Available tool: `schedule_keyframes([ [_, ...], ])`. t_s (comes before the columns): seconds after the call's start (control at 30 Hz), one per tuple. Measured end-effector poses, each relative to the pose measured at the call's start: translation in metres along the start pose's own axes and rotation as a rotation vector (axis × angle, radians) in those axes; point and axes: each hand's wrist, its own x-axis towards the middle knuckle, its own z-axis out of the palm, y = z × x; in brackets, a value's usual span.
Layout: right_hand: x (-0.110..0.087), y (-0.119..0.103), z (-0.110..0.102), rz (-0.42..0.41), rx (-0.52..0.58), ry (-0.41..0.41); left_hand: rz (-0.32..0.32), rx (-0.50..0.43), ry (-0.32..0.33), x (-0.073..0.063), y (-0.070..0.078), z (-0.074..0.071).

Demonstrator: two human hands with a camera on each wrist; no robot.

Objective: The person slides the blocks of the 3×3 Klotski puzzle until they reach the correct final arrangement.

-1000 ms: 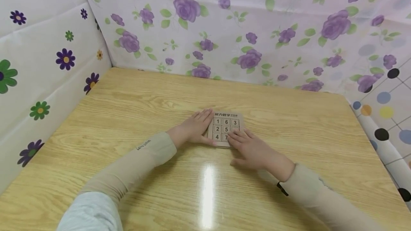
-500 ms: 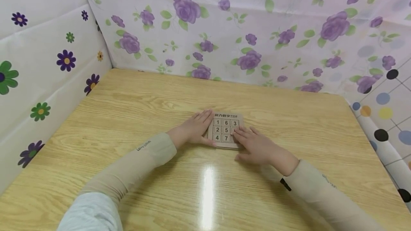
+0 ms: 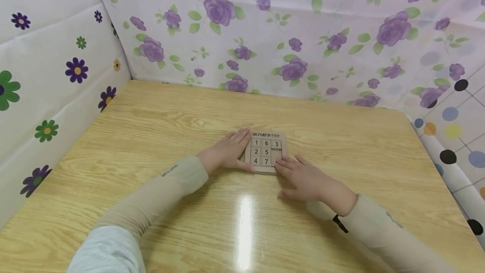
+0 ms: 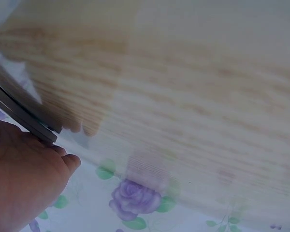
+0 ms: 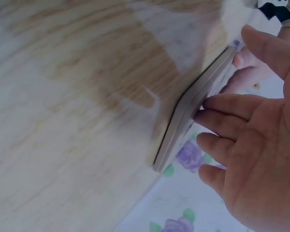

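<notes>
A square number sliding puzzle (image 3: 285, 146) lies flat on the table, its frame printed with dark characters along the far edge. Tiles 1, 6, 3 form its far row; 2 and 5 sit in the middle row, whose right slot is bare; 4 and 7 are nearest. My left hand (image 3: 232, 150) rests along the puzzle's left side, fingers straight, thumb at the near left corner. With extended fingers, my right hand (image 3: 305, 178) touches a tile (image 3: 275, 161) in the near right slot; its number is hidden. The right wrist view shows the fingertips at the puzzle's edge (image 5: 183, 108).
The wood-grain table (image 3: 182, 113) extends around the puzzle, with a bright glare streak near the front. Flowered cloth (image 3: 257, 33) hangs behind it, another flowered sheet (image 3: 57, 96) stands at the left, and a dotted one (image 3: 460, 138) at the right.
My right hand has drawn back from over the puzzle, then slid a tile from the middle right slot toward me into the near right one. The left hand has stayed put.
</notes>
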Motion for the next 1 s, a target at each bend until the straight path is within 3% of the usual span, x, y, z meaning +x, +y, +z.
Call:
schedule_keyframes([
  [0.23,0.004,-0.001,-0.005,-0.018,0.021,-0.006,-0.001,-0.017,-0.008,0.0,0.0,0.0],
  [0.47,0.024,0.006,-0.002,-0.044,0.004,0.066,0.0,0.005,0.005,-0.001,0.0,0.0],
  [0.63,0.032,0.006,-0.002,-0.044,0.021,0.026,0.012,0.001,-0.004,0.0,0.001,0.0],
  [1.0,0.027,0.017,-0.001,-0.006,0.031,0.022,-0.001,0.014,-0.005,0.001,-0.001,0.0],
])
